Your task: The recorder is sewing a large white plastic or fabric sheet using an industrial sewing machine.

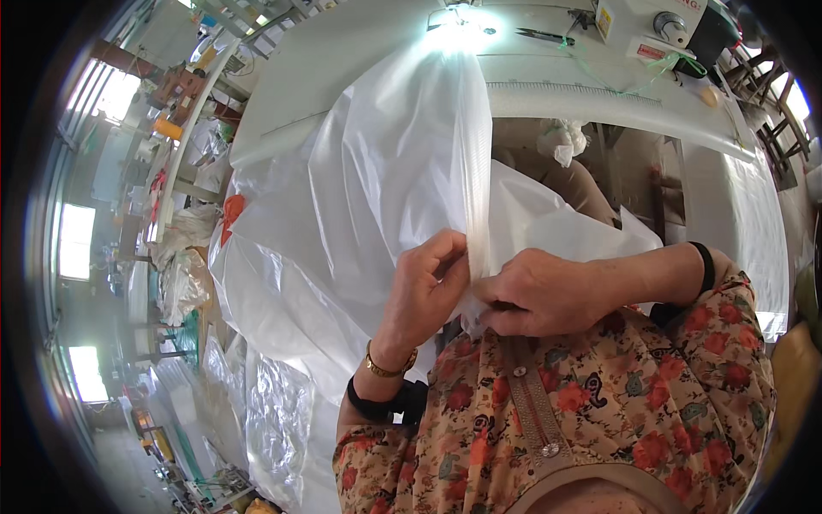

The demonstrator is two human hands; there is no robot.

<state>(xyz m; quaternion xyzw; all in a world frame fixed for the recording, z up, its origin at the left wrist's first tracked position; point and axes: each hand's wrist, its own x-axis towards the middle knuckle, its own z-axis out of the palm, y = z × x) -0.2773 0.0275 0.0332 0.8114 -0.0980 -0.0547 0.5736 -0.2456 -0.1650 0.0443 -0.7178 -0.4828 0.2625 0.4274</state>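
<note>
A large sheet of thin, translucent white plastic film (377, 163) hangs over the worktable's near edge toward my lap. Along its right side runs a narrow ribbed white strip (475, 171), which reaches from the brightly lit sewing area (462, 30) down to my hands. My left hand (431, 278) is closed with its fingers pinching the strip's left edge. Just to its right, my right hand (544, 293) has curled fingers closed on the strip's lower end and the film there. The exact edge between my fingertips is partly hidden.
The white sewing machine's body (651, 30) stands at the far right of the worktable (291, 94). Dark thread snips (545, 37) lie near the lamp, with green thread (591, 73) beside them. Crumpled clear plastic (278, 411) lies at the left. An orange thread cone (167, 128) is farther back.
</note>
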